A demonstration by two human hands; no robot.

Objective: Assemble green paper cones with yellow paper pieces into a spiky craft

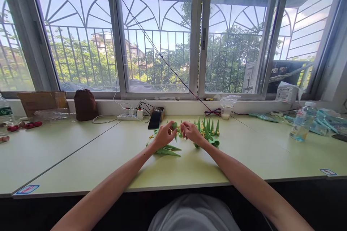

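Note:
My left hand [164,137] grips a green cone [175,125] with its wide end up and its point down. Close beside it, my right hand [192,132] is closed in a pinch; whatever its fingertips hold, if anything, is too small to make out. Several green cones lie on the table by my left wrist, among them a long pointed cone [170,152]. Behind and right of my right hand, more cones stand point up, such as an upright cone [217,127]. Small yellow pieces [151,136] show among the cones.
On the pale table [94,166], a phone [154,120] leans near a power strip [130,116]. A brown drawstring bag [85,105] and a cardboard box [43,103] stand at the back left. A plastic bottle [302,122] and a bagged cup [226,110] are toward the right.

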